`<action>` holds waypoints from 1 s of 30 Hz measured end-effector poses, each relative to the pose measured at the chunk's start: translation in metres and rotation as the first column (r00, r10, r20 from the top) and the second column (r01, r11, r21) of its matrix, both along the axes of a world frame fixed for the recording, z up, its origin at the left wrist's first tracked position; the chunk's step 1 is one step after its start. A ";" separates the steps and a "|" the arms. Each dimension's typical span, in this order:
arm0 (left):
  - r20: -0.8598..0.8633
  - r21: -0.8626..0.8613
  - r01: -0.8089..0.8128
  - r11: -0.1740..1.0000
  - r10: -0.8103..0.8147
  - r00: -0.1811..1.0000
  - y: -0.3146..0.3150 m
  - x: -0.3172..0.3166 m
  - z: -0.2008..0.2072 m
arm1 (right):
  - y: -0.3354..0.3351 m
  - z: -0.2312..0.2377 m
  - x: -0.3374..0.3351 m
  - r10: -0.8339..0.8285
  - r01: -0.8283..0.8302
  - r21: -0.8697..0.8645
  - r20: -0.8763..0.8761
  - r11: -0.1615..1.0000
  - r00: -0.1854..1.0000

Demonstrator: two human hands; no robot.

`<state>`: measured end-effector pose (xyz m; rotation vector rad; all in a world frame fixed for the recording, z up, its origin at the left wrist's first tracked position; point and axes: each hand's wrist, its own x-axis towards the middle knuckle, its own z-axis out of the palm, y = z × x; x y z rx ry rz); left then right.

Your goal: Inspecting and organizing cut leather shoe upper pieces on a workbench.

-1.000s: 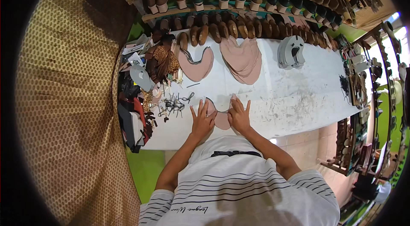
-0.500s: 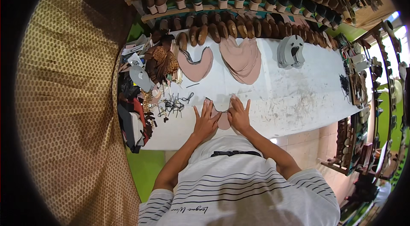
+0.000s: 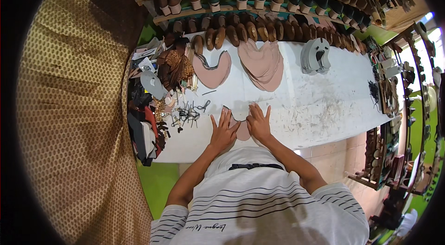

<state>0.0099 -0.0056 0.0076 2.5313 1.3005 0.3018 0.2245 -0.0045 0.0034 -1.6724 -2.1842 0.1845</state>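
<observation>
A pink U-shaped shoe-upper piece (image 3: 242,133) with a dark inner edge lies on the white table in front of me. My left hand (image 3: 225,130) rests flat on its left arm, fingers spread. On its right arm lies my right hand (image 3: 258,123), index finger pressed along the inner edge and other fingers stretched out. Both hands cover much of the piece. Farther off, a stack of similar pink pieces (image 3: 264,71) lies beside another pink group with dark inner edges (image 3: 211,76).
Grey cut pieces (image 3: 315,57) are stacked at the far right. Dark thin strips (image 3: 187,114) lie left of my hands, beside a cluttered heap (image 3: 176,66). Brown shoe lasts (image 3: 232,36) line the table's back edge. Shoe racks (image 3: 394,120) stand at right, a patterned curtain (image 3: 79,106) at left.
My right hand's fingers have shifted very slightly at the inner edge of the piece. My left hand and the pieces on the table stay in place.
</observation>
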 end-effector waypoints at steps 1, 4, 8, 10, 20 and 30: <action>0.003 0.001 -0.001 1.000 0.001 1.000 0.000 0.000 0.000 | 0.000 0.000 0.000 0.001 -0.001 -0.007 0.003 1.000 1.000; 0.005 0.006 0.007 1.000 -0.007 1.000 0.002 0.002 0.000 | 0.001 0.000 -0.001 0.001 0.000 -0.022 0.017 1.000 1.000; 0.056 0.026 -0.005 1.000 0.004 0.998 0.004 0.010 0.002 | 0.002 0.000 -0.002 -0.001 0.001 -0.010 0.011 1.000 1.000; 0.026 0.000 0.004 1.000 -0.004 1.000 0.004 0.011 0.002 | 0.000 -0.003 0.001 0.006 -0.006 0.009 0.026 1.000 1.000; -0.019 0.056 0.064 0.996 -0.063 0.998 -0.003 0.008 -0.006 | -0.023 -0.008 0.023 -0.158 0.150 -0.052 -0.274 0.987 0.949; 0.111 -0.016 0.046 0.999 -0.043 0.993 0.003 0.015 0.005 | -0.058 -0.010 0.050 -0.303 0.285 -0.112 -0.203 0.952 0.931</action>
